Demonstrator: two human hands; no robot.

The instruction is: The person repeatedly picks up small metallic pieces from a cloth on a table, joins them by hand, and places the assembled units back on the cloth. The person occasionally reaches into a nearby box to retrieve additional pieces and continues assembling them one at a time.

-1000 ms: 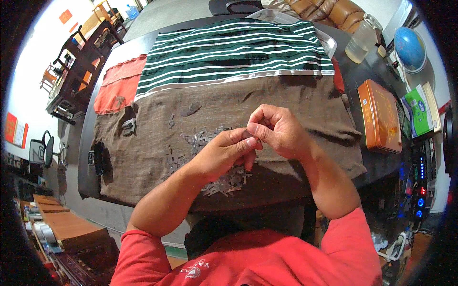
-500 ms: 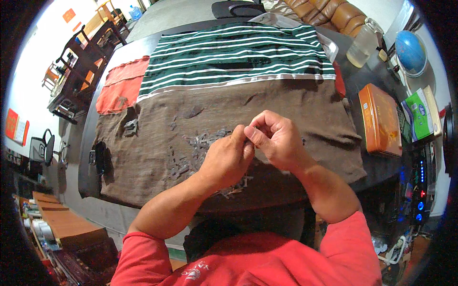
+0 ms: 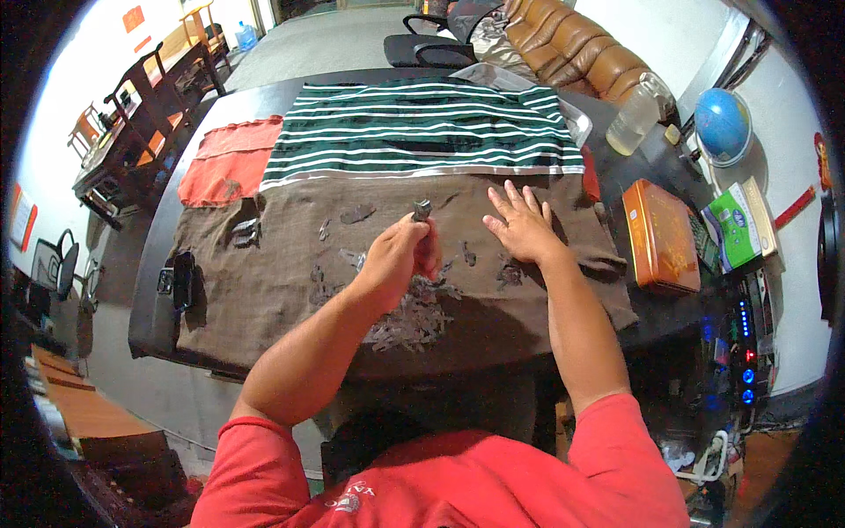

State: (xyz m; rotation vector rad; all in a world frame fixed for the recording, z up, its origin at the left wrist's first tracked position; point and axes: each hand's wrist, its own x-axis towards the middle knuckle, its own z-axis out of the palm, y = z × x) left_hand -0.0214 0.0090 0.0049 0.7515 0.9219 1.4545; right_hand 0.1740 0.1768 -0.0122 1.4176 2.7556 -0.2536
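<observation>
My left hand (image 3: 400, 255) is closed, its thumb and fingers pinching a small dark grey piece (image 3: 422, 209) whose exact kind I cannot make out. Spread flat over the brown cloth (image 3: 264, 299), my right hand (image 3: 525, 225) has its fingers apart and holds nothing. A heap of small grey pieces (image 3: 409, 321) lies just below my left hand, which partly hides it. Near my right wrist sits a smaller cluster of grey pieces (image 3: 508, 274), with a single piece (image 3: 469, 254) between the hands. Further left lies a small group of pieces (image 3: 246, 233); a dark oval patch (image 3: 357, 214) is beyond my left hand.
Green-and-white striped cloth (image 3: 422, 128) and red cloth (image 3: 231, 158) cover the table's far part. A black strapped object (image 3: 180, 280) lies at the left edge. On the right stand an orange tin (image 3: 660, 238), a plastic jug (image 3: 632, 123) and a globe (image 3: 723, 128).
My hands have come apart. The right hand has moved right and opened flat onto the cloth; the left has drawn back left, a dark grey piece now showing in its pinch.
</observation>
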